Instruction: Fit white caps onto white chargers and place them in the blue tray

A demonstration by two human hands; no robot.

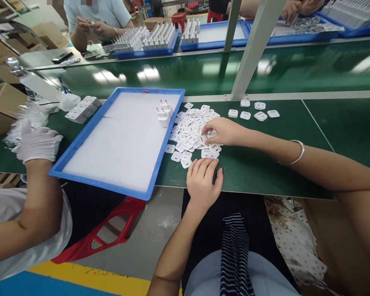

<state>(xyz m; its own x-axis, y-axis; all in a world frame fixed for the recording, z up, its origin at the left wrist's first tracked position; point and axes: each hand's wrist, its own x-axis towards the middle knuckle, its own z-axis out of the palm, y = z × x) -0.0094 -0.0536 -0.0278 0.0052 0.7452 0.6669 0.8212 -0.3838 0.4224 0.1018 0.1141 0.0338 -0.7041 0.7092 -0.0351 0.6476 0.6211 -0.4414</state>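
Observation:
A loose pile of small white square pieces (189, 129) lies on the green table, right of a blue-rimmed tray (103, 190). My right hand (223, 131) reaches over the pile's right side, thumb and fingers curled around a white piece (211, 134). At the table's front edge, just below the pile, my left hand (202, 181) rests palm down with its fingers slightly apart and nothing visible in it. A few white plug housings (164, 117) with pins up stand at the tray's right side. Several small stacks of white pieces (245, 115) sit right of the pile.
A gloved hand (38, 144) of a person at the left is near plastic bags (27, 119) and white blocks (83, 109). A slanted metal post (249, 53) rises behind the table. Across the green conveyor (185, 74), other people work beside trays of plugs (154, 39).

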